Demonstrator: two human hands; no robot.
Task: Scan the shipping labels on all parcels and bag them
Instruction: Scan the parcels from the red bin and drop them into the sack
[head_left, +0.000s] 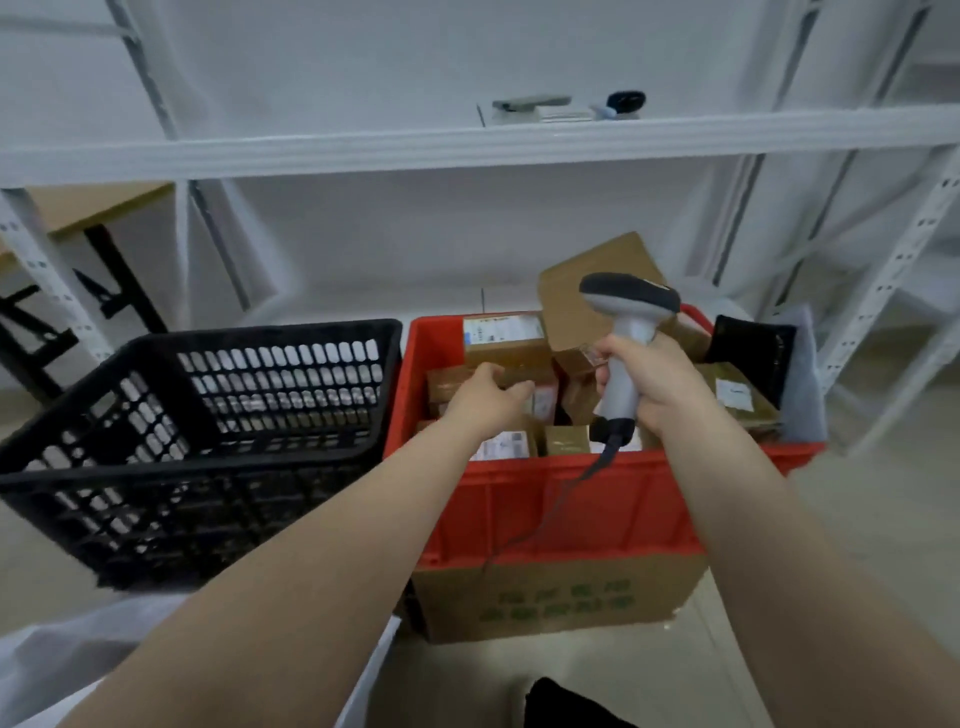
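Observation:
A red plastic crate (571, 499) holds several brown cardboard parcels, some with white shipping labels. My right hand (660, 384) grips the handle of a grey barcode scanner (631, 317), its dark head pointing left over the parcels and its cable hanging over the crate's front wall. Inside the crate, my left hand (491, 397) rests its fingers on a small brown parcel (452, 382) in the middle. Whether it has hold of that parcel is not clear. A labelled parcel (504, 338) lies just behind that hand.
A black slotted basket (208, 415) stands left of the red crate. The crate rests on a brown carton (556, 597) with green print. White metal shelving (467, 145) rises behind, with small items on its upper board. A black pouch (753, 358) leans at the crate's right end.

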